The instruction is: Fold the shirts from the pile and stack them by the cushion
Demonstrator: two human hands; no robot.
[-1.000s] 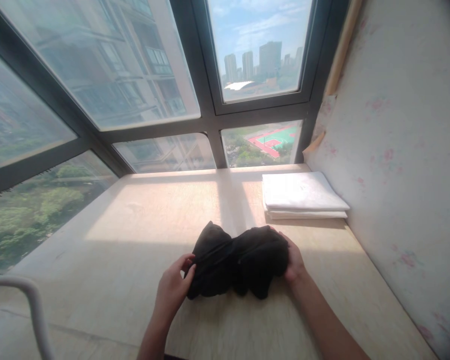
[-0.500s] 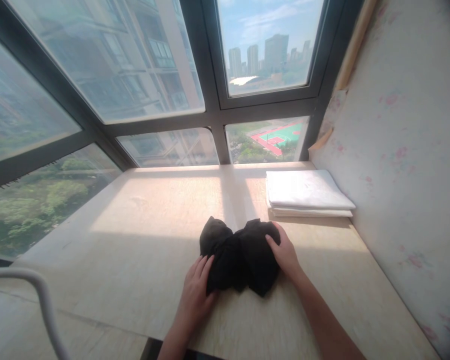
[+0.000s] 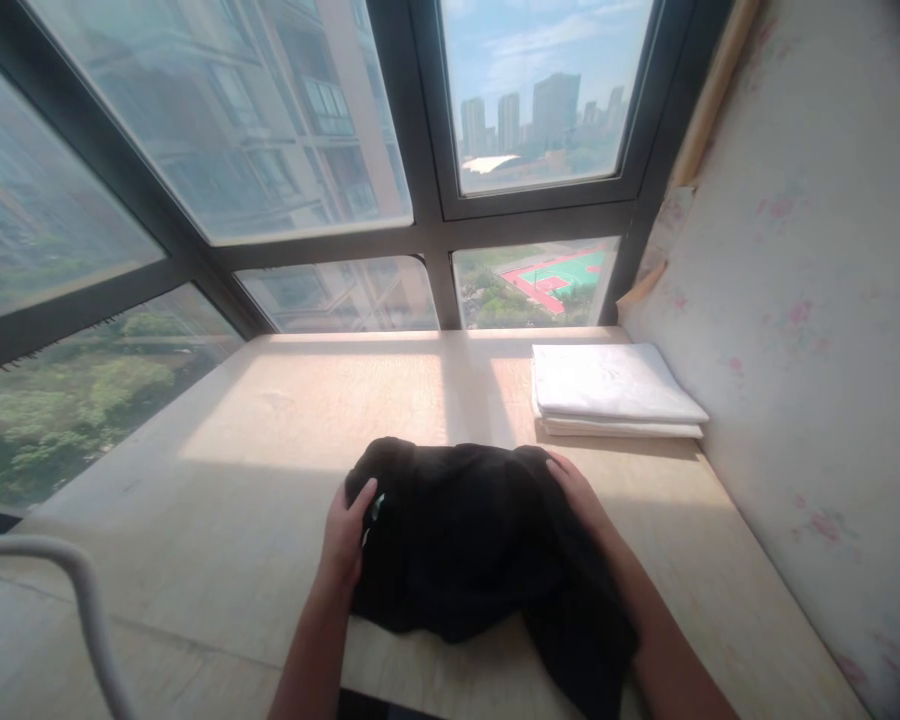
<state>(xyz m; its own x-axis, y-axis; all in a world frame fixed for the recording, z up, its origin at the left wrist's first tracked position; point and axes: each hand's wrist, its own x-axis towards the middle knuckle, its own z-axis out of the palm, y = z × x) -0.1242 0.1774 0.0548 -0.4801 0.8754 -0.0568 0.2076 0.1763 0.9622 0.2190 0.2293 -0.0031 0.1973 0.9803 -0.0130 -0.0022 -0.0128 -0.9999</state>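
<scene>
A black cloth garment lies partly spread across the pale wooden surface, one part of it trailing toward the lower right. My left hand grips its left edge, thumb on top, beside a small light-coloured print. At the upper right edge, my right hand has hold of the cloth; some of its fingers are hidden behind the fabric.
A folded white cloth stack rests at the back right, near the flowered wall. Dark window frames rise behind the surface. A curved white tube is at the lower left, and a dark object shows at the bottom edge.
The black garment has gone from a small bunched heap to a wider spread. My left hand has moved left and up with its edge; my right hand has shifted slightly right.
</scene>
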